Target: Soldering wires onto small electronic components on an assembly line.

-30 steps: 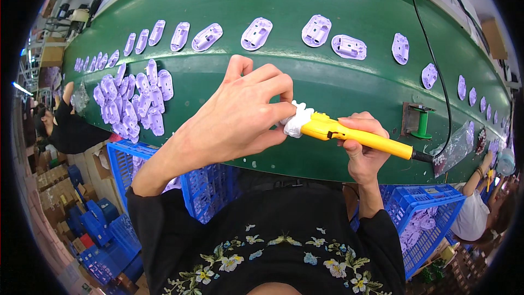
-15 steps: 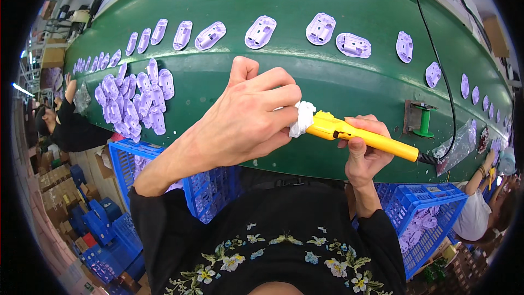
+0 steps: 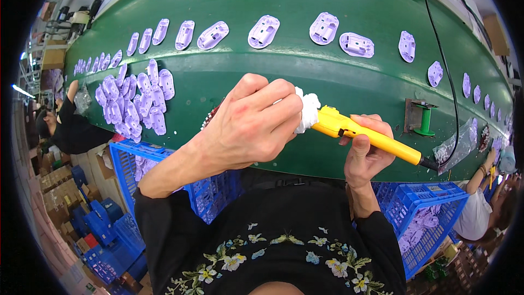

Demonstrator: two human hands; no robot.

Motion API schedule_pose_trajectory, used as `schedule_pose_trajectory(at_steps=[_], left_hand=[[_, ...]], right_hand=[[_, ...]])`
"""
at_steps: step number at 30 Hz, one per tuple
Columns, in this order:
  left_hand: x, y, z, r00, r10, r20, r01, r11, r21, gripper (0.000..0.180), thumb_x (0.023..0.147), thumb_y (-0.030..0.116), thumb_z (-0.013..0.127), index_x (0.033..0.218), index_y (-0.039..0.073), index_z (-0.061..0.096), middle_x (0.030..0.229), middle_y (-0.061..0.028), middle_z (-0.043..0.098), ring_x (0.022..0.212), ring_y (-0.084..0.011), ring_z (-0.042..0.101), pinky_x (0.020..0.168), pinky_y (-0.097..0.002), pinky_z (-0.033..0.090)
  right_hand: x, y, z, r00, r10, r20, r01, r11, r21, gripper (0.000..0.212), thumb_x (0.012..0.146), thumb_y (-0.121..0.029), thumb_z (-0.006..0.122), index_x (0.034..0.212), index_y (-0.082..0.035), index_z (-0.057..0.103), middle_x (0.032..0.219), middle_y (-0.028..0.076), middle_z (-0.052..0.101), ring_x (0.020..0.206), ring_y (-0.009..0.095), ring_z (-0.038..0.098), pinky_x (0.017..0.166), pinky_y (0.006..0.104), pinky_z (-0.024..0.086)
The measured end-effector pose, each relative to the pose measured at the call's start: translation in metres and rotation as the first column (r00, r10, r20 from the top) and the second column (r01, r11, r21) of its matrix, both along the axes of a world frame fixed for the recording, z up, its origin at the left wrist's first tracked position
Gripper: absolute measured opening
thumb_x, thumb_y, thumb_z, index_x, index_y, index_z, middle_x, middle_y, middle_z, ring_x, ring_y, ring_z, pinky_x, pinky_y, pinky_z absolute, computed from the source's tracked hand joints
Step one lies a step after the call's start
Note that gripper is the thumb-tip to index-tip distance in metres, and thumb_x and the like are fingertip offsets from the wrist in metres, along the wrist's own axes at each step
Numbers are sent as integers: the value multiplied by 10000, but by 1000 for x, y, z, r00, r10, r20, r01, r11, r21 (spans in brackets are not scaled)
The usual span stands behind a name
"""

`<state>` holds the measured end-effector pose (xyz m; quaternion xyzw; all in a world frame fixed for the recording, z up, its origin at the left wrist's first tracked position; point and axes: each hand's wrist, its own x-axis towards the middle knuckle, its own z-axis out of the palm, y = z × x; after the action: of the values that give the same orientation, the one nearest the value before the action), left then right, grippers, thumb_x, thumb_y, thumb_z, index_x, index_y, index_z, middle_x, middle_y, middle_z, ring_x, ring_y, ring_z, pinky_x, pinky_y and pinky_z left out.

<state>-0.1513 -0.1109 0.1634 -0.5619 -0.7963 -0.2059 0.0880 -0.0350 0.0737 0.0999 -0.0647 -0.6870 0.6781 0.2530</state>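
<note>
In front of my chest is a yellow corded electric screwdriver (image 3: 376, 139), tilted with its front end up and to the left. My right hand (image 3: 368, 155) is closed around its handle, thumb on the near side. A crumpled white wrapping (image 3: 309, 110) covers the front end. My left hand (image 3: 254, 117) is closed with its fingers against that wrapping; the tool's tip and part of the left fingers are hidden. A black cord (image 3: 445, 71) leaves the handle's rear and runs up the right side. Beyond my hands, purple plastic shells (image 3: 263, 31) lie in a spaced row.
A heap of purple shells (image 3: 134, 98) covers the left of the green table (image 3: 229, 82). At right stand a green spool (image 3: 424, 122) on a metal piece and a clear bag (image 3: 458, 145). Blue crates (image 3: 431, 199) flank me below the edge. Co-workers sit at both ends.
My left hand has dropped and shifted slightly right, and more of the white wrapping shows. A few small dark red pieces now show behind the left hand. The right hand keeps its hold.
</note>
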Motion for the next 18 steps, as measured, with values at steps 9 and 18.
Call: schedule_pose_trajectory(at_steps=[9, 18], left_hand=[[-2, -3, 19, 997, 81, -16, -83, 988, -127, 356, 558, 113, 778, 880, 67, 634, 860, 5, 567, 871, -174, 603, 755, -334, 316], [-6, -79, 16, 827, 338, 450, -481, 839, 255, 363, 555, 60, 778, 907, 1, 714, 960, -101, 672, 897, -220, 614, 792, -325, 415]], right_hand=[[-6, 2, 2, 1000, 15, -16, -14, 999, 47, 407, 929, -353, 604, 1039, 38, 572, 848, 125, 563, 607, 139, 541, 509, 224, 447], [-18, 15, 0, 999, 27, 21, -23, 982, -187, 334, 970, -279, 543, 1026, 49, 569, 800, 77, 516, 587, 118, 501, 536, 224, 406]])
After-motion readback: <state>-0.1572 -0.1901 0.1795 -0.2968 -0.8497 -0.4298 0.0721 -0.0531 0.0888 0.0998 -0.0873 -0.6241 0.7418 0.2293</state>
